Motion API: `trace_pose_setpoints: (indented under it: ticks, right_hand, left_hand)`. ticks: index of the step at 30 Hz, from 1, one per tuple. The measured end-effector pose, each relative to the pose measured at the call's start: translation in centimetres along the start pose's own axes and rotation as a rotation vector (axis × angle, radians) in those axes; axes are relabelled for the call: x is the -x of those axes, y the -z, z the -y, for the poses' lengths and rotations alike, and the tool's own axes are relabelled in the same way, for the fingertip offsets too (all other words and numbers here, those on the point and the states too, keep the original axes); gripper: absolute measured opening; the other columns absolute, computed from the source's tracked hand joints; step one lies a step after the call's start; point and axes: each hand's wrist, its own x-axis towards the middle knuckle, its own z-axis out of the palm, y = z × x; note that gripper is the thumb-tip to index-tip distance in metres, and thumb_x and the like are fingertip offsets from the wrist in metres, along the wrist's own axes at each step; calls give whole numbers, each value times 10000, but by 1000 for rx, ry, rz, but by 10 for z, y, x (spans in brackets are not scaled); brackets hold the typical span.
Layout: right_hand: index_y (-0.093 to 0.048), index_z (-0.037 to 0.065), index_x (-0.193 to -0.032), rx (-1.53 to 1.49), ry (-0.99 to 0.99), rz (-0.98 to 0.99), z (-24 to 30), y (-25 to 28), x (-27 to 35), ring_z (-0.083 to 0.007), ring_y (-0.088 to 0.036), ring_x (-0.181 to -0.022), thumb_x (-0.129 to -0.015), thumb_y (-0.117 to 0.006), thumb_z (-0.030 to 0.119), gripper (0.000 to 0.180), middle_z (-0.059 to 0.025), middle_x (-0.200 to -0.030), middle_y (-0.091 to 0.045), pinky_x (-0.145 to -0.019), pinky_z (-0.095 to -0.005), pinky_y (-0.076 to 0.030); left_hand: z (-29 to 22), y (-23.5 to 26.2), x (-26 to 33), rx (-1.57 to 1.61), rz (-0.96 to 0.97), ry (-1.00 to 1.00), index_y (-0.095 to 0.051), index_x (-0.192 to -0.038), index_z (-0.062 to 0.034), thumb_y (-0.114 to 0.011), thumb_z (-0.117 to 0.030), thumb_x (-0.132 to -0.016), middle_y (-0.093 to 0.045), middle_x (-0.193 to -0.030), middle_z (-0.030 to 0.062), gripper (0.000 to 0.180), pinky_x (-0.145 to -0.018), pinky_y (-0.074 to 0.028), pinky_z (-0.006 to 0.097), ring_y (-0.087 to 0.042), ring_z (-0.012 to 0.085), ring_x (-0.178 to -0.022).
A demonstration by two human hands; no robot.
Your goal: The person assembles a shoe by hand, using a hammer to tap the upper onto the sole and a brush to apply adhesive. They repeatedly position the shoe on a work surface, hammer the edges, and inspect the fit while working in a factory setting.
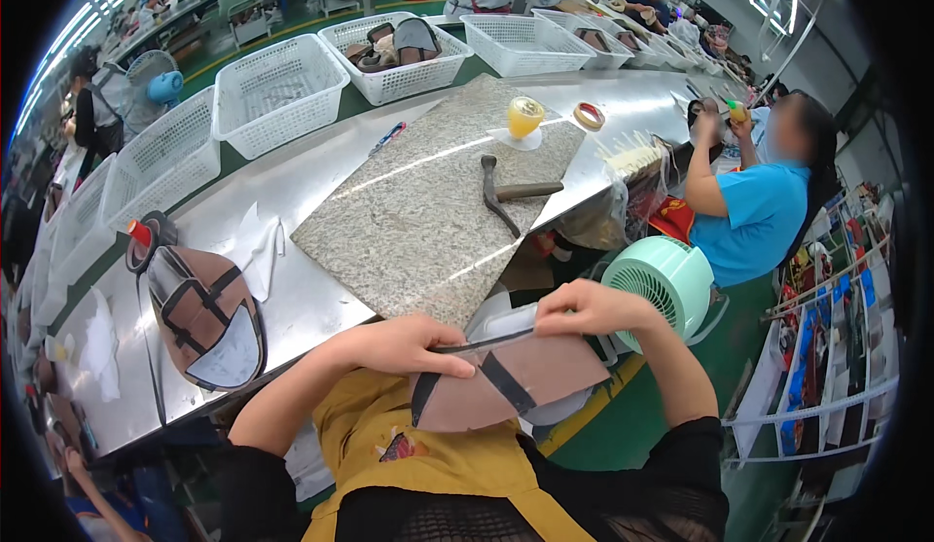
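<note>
A curved brown leather-like piece with black strips point(559, 375) is held between my two hands in front of my yellow apron. My left hand point(413, 341) grips its left end, thumb on the brown face. My right hand point(592, 307) pinches its upper edge toward the right, fingers closed. Beyond them lies a speckled stone slab point(399, 201) with a hammer point(488, 192) resting on it. A small cup of yellow liquid point(525, 117) stands at the slab's far side. To the left, more brown pieces with black strips point(204, 284) lie on the metal table.
White plastic baskets point(277, 90) line the table's far side, one holding brown pieces point(416, 38). A tape roll point(588, 116) lies past the slab; a white cloth point(258, 255) is left of it. A mint-green fan point(662, 284) and a co-worker in blue point(754, 206) are at right.
</note>
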Motion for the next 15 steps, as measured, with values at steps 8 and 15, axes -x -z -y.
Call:
trace_pose_setpoints:
  ticks: [8, 15]
  right_hand:
    - [-678, 91, -880, 304, 272, -211, -7, -39, 10, -209, -577, -758, -896, -589, 294, 222, -57, -785, -645, -824, -333, -424]
    - [-661, 104, -974, 423, 319, -77, -10, -41, -12, -225, -589, -785, -907, -574, 333, 254, -68, -833, -645, -956, -369, -360]
  left_hand:
    - [7, -22, -15, -7, -49, -222, -611, -1105, -29, -596, -411, -900, -644, -973, 110, 435, -840, -452, 309, -592, 176, -939]
    - [9, -34, -15, 59, -105, -228, -610, -1055, -26, -523, -417, -937, -630, -847, 137, 418, -735, -458, 345, -587, 220, -780]
